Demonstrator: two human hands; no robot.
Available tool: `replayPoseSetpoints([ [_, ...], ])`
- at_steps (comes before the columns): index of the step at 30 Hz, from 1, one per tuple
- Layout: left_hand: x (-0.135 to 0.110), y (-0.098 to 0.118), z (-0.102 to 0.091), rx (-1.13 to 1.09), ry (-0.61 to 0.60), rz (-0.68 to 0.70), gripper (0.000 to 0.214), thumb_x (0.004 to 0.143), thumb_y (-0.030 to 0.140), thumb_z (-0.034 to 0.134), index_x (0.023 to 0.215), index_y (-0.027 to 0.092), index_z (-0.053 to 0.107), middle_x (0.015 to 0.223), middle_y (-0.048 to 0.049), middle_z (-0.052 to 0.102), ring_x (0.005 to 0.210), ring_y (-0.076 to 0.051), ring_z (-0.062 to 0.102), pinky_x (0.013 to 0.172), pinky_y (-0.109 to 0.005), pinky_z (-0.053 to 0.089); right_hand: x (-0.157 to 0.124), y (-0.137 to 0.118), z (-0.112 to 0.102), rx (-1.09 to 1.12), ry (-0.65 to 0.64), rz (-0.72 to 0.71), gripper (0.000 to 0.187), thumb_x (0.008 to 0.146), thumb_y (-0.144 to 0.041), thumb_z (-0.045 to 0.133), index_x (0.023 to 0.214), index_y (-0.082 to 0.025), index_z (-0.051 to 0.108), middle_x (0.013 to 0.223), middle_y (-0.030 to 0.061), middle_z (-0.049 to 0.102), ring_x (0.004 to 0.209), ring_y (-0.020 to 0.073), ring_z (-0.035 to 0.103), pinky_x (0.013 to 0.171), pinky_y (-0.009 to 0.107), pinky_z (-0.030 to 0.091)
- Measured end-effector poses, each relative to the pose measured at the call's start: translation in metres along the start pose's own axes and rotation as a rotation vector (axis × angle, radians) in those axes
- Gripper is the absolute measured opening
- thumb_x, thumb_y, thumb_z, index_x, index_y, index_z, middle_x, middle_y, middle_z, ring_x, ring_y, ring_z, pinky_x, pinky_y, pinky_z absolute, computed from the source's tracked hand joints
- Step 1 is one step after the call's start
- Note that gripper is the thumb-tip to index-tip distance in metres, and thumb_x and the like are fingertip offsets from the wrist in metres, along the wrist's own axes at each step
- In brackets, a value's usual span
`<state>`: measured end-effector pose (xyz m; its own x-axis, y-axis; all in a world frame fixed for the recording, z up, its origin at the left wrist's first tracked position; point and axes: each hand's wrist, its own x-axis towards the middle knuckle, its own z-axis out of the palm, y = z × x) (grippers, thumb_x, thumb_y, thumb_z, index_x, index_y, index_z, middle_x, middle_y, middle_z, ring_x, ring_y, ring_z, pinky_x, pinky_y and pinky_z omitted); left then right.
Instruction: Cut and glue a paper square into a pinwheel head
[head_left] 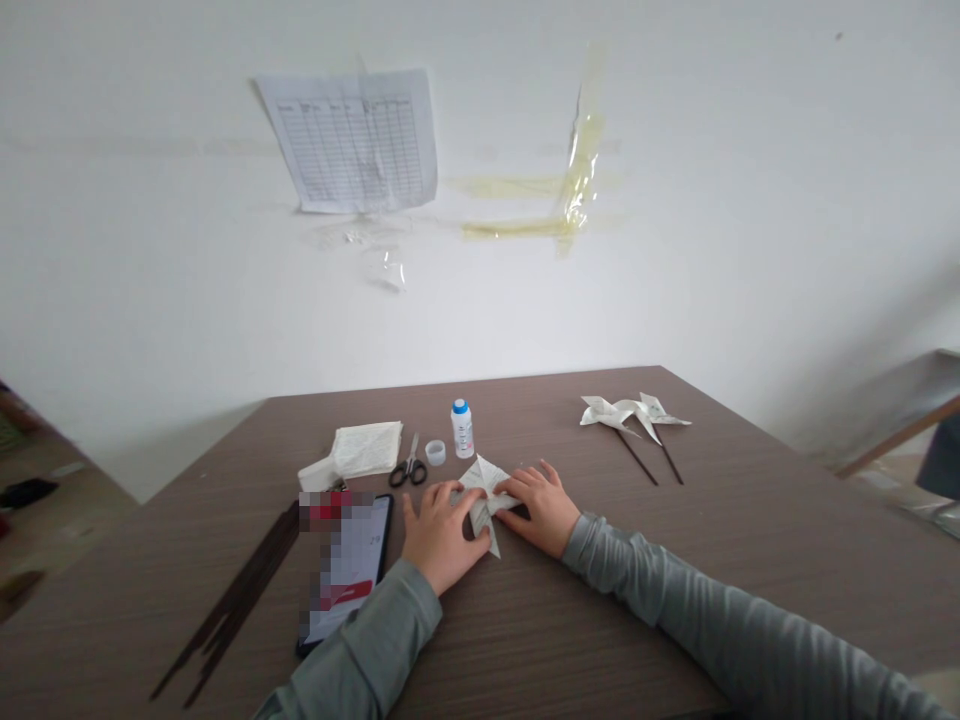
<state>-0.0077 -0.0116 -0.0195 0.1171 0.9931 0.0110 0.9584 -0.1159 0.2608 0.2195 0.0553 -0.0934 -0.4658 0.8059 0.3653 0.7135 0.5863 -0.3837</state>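
A paper pinwheel [484,482] with printed text and pointed blades lies on the table between my hands. My left hand [441,535] grips its left side, thumb near the lower point and fingers towards the centre. From the right, my right hand [544,508] pinches the pinwheel's right blade, fingertips close to the middle. The fingers partly cover the centre of the paper. Just beyond stands a white bottle with a blue cap [463,430]. Beside it are a small clear cup [435,453] and black-handled scissors [409,470].
A stack of paper squares [367,449] lies behind a phone [352,570], left of my hands. Several dark sticks [232,595] lie further left. Two paper pinwheels on sticks [626,412] rest at the right on the brown table [750,560]. The wall [510,310] borders its far edge.
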Motion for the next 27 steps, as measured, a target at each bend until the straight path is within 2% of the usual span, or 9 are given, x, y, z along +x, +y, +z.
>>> replayPoseSetpoints([
  [4,-0.0006,-0.0006,0.0005,0.011,0.009,-0.004,0.064,0.109,0.03,0.086,0.173,0.037,0.087,0.18,-0.0165,0.081,0.18,-0.05,0.062,0.157,-0.092,0.033,0.0002,0.0002,0.0007,0.003,-0.001,-0.008,0.029,0.11,-0.036,0.09,0.138,-0.037,0.096,0.129,0.01,0.096,0.133,0.0428,0.089,0.148,0.083,0.05],
  [7,-0.001,-0.0015,0.0016,0.014,0.013,0.01,0.058,0.111,0.031,0.084,0.168,0.041,0.091,0.181,-0.0149,0.08,0.18,-0.05,0.062,0.157,-0.092,0.034,0.0008,0.0001,0.0012,-0.018,-0.01,-0.022,0.028,0.11,-0.037,0.09,0.137,-0.039,0.099,0.13,0.0107,0.095,0.133,0.0432,0.087,0.145,0.083,0.051],
  [12,-0.0022,0.0011,-0.0008,0.029,0.005,-0.008,0.053,0.11,0.034,0.086,0.163,0.041,0.095,0.183,-0.016,0.078,0.18,-0.051,0.062,0.155,-0.094,0.035,0.001,-0.0013,0.001,-0.085,-0.004,-0.046,0.03,0.112,-0.038,0.093,0.141,-0.044,0.1,0.123,0.008,0.091,0.126,0.0385,0.084,0.142,0.077,0.055],
  [17,-0.0023,0.0013,0.0001,0.02,0.025,-0.01,0.053,0.108,0.036,0.087,0.16,0.043,0.096,0.183,-0.0139,0.079,0.178,-0.051,0.062,0.154,-0.093,0.036,0.002,-0.0042,-0.0014,-0.086,-0.018,-0.035,0.03,0.112,-0.037,0.095,0.141,-0.044,0.101,0.124,0.0088,0.09,0.126,0.0394,0.084,0.142,0.081,0.054],
  [21,-0.002,0.0003,0.0018,0.024,0.029,-0.011,0.056,0.108,0.035,0.086,0.164,0.038,0.093,0.182,-0.0163,0.079,0.178,-0.052,0.063,0.154,-0.094,0.035,0.0016,-0.0048,-0.0026,-0.076,-0.044,-0.017,0.03,0.114,-0.039,0.093,0.142,-0.042,0.102,0.127,0.0112,0.091,0.13,0.0421,0.085,0.144,0.086,0.051],
  [27,-0.0017,0.0,0.0006,0.013,0.039,-0.015,0.058,0.107,0.033,0.089,0.164,0.041,0.094,0.181,-0.0158,0.08,0.179,-0.052,0.064,0.155,-0.093,0.036,0.0009,-0.0026,-0.0021,-0.048,-0.024,-0.004,0.031,0.11,-0.04,0.095,0.14,-0.045,0.103,0.121,0.0095,0.089,0.124,0.0405,0.085,0.143,0.082,0.054],
])
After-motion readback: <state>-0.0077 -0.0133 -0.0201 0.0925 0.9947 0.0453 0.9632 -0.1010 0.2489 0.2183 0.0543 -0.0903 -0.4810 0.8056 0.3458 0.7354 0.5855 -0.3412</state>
